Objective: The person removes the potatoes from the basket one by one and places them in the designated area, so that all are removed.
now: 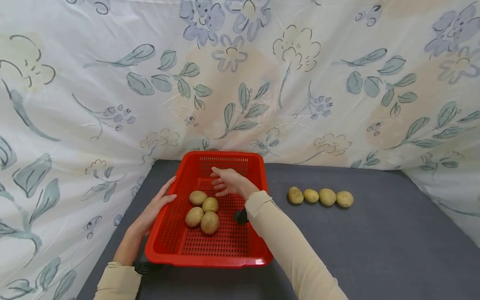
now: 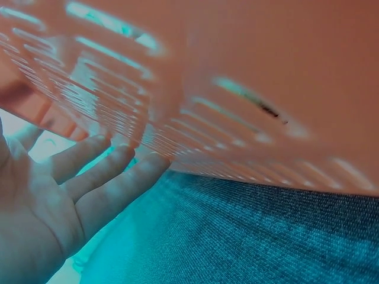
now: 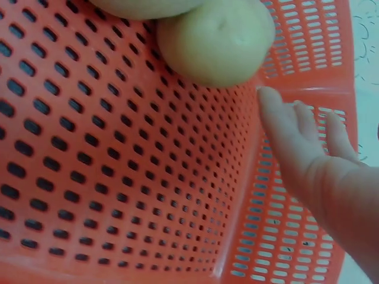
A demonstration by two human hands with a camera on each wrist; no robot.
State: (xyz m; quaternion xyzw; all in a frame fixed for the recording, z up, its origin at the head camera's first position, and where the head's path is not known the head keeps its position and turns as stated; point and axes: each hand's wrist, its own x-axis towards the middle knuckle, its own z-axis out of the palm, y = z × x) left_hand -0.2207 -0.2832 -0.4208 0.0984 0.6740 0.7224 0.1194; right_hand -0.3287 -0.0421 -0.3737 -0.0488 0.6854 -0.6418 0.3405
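Note:
A red perforated plastic basket (image 1: pixel 210 261) holds several potatoes (image 1: pixel 210 223) grouped in its left half. My left hand (image 1: pixel 155 210) rests against the basket's left side. In the left wrist view its fingers (image 2: pixel 118 192) are extended and touch the slotted outer wall. Over the inside of the basket is my right hand (image 1: pixel 231 182), with loosely spread fingers and nothing held. In the right wrist view a potato (image 3: pixel 216 44) lies just beyond the right fingertips, apart from them.
To the right of the basket, several more potatoes (image 1: pixel 327 197) lie in a row on the dark grey table (image 1: pixel 375 241). A floral cloth (image 1: pixel 240 83) hangs behind the table and at its sides. Black wrist straps show at both wrists.

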